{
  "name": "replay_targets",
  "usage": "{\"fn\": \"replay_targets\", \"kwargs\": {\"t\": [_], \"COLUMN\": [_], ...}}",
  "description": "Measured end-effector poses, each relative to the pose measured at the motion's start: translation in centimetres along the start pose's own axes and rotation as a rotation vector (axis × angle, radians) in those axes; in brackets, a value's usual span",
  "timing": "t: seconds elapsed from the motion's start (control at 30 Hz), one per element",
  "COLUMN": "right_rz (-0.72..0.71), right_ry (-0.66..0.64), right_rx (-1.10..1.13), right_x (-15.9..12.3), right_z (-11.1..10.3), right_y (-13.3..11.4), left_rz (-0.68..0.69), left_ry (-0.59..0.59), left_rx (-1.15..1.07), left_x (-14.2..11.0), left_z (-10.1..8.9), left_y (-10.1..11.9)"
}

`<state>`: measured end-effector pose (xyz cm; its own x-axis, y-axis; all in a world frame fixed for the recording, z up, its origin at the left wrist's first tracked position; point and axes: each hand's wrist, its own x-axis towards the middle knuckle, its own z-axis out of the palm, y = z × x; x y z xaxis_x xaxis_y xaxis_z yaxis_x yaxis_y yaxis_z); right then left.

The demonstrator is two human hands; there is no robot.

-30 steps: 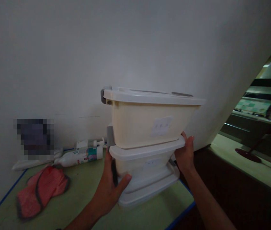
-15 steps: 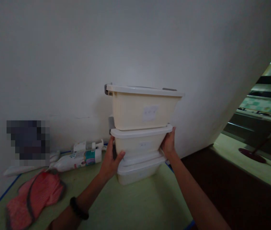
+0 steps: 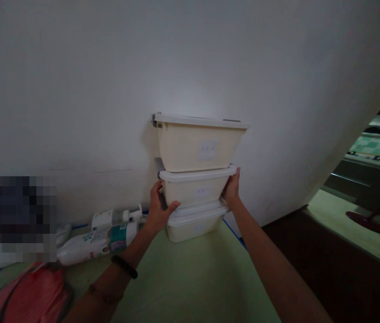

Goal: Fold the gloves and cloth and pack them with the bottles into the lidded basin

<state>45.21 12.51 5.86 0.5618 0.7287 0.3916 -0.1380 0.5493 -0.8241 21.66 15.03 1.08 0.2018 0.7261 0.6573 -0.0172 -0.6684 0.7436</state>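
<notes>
Three cream plastic storage boxes with white lids stand stacked against the wall. My left hand (image 3: 159, 211) holds the left end of the middle storage box (image 3: 196, 193), thumb on its front and fingers at its side. My right hand (image 3: 232, 190) grips the opposite end, its fingertips up by the lid's corner. Above sits the larger top storage box (image 3: 190, 146), with a paper label on its front and grey latches. Underneath is the bottom storage box (image 3: 193, 228), resting on the green tabletop (image 3: 196, 278).
White bottles (image 3: 89, 242), one with a pump top, lie left of the stack by the wall (image 3: 75, 89). A red cloth item (image 3: 32, 296) lies nearer on the left. Blue tape (image 3: 235, 234) lines the table edge. Beyond it are a dark floor area (image 3: 304, 264) and a stand base (image 3: 368, 223).
The stack and both hands sit slightly farther away, closer to the wall. The view has shifted, so the bottles and red cloth appear lower and farther left. Both hands keep their hold.
</notes>
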Motion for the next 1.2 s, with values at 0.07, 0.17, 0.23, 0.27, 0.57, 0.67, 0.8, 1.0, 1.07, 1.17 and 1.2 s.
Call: {"fn": "replay_targets", "kwargs": {"t": [0.07,0.17,0.23,0.27,0.57,0.67,0.8,1.0,1.07,1.17,1.2], "right_rz": [-0.002,0.001,0.009,0.019,0.046,0.008,-0.017,-0.021,-0.014,-0.004,0.0], "right_ry": [0.015,0.04,0.047,0.046,0.16,0.218,0.234,0.18,0.159,0.137,0.135], "right_rx": [-0.011,-0.034,-0.056,-0.072,-0.296,-0.326,-0.369,-0.387,-0.385,-0.381,-0.379], "right_x": [0.6,1.2,1.3,1.2,-4.6,-5.2,-4.3,-4.3,-4.5,-4.9,-5.0], "right_z": [0.0,0.1,-0.1,-0.2,-4.0,-3.8,-3.2,-3.2,-3.4,-3.6,-3.6], "right_y": [0.4,0.6,0.4,0.2,2.4,3.9,4.6,3.6,3.2,2.7,2.5], "left_rz": [0.01,0.024,0.026,0.027,0.0,0.018,0.047,0.037,0.009,-0.043,-0.054], "left_ry": [0.031,0.051,0.055,0.059,-0.06,-0.024,0.063,0.057,0.021,-0.05,-0.062], "left_rx": [0.004,0.015,0.027,0.034,0.171,0.236,0.264,0.264,0.242,0.186,0.168], "left_x": [0.4,0.7,0.7,0.6,-2.8,-3.1,-3.0,-2.8,-2.5,-2.1,-2.1], "left_z": [0.3,0.4,0.3,0.3,0.7,1.1,1.7,1.6,1.3,0.8,0.7], "left_y": [-0.6,-1.0,-1.0,-0.9,0.5,0.1,-0.5,-0.9,-0.9,-0.9,-0.9]}}
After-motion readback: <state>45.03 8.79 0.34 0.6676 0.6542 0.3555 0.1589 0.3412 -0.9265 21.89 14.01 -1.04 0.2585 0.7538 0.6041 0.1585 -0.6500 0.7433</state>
